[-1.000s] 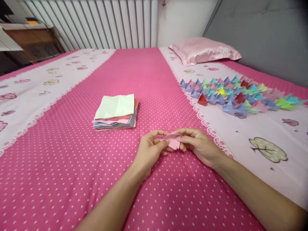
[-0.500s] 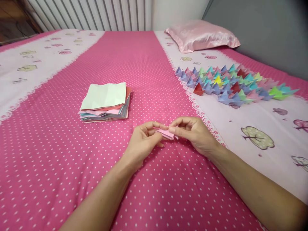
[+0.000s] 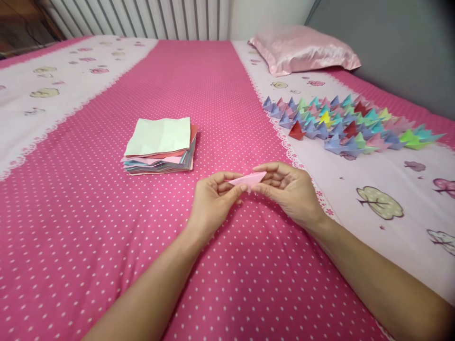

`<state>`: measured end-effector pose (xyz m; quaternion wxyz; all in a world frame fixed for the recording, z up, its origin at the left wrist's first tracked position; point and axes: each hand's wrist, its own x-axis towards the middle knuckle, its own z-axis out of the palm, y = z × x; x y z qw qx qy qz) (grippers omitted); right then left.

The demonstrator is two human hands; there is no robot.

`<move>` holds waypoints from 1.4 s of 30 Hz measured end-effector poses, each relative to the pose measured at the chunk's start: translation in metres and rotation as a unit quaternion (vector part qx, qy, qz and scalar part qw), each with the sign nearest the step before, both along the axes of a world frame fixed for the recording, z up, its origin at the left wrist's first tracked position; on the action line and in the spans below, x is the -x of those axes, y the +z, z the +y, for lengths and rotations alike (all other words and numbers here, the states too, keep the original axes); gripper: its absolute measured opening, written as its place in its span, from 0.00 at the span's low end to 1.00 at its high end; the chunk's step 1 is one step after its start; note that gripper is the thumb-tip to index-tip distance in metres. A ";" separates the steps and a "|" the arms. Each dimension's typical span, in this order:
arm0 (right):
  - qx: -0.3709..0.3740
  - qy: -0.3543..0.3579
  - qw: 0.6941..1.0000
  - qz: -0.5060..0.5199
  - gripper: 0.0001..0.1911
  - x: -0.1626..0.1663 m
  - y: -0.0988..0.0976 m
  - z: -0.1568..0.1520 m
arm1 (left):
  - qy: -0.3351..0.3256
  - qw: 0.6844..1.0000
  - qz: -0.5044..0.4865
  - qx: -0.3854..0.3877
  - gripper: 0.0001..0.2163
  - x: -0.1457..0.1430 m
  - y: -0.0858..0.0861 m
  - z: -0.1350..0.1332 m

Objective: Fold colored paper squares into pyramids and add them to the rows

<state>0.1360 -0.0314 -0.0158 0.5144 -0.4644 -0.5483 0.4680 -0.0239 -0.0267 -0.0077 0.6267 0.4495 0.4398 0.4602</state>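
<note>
A small folded piece of pink paper is pinched between both hands just above the pink dotted bedsheet. My left hand grips its left end with thumb and fingers closed. My right hand holds the right end, fingers curled round it. The paper forms a flat, pointed shape. A stack of coloured square paper sheets, pale green on top, lies on the sheet to the left of my hands.
Several folded paper shapes in many colours lie in rows on the pale strip of the bed at the right. A pink satin pillow rests at the head. A grey wall runs along the right side.
The view has shifted down and slightly left. My hands have lifted the pink paper a little and pulled it out into a flatter, longer pointed shape.
</note>
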 end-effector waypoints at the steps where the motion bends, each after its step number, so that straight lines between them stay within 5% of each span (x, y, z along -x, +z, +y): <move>1: 0.001 0.007 1.000 0.005 0.18 0.000 0.000 0.000 | 0.009 1.000 -0.010 0.003 0.12 0.000 0.001 0.000; 18: -0.035 0.030 0.999 0.009 0.12 0.001 -0.004 0.002 | -0.033 0.997 -0.055 0.049 0.13 0.003 0.001 0.000; 24: -0.060 -0.001 0.998 -0.012 0.09 0.005 -0.002 -0.003 | -0.003 0.999 -0.042 0.011 0.09 -0.001 0.001 -0.002; 30: -0.063 0.049 0.997 0.018 0.12 0.003 0.005 -0.006 | 0.022 0.999 -0.023 -0.029 0.11 -0.003 0.001 -0.004; 42: 0.014 0.028 0.996 0.079 0.08 0.000 0.011 -0.004 | 0.014 0.996 0.038 -0.075 0.06 -0.001 0.006 -0.006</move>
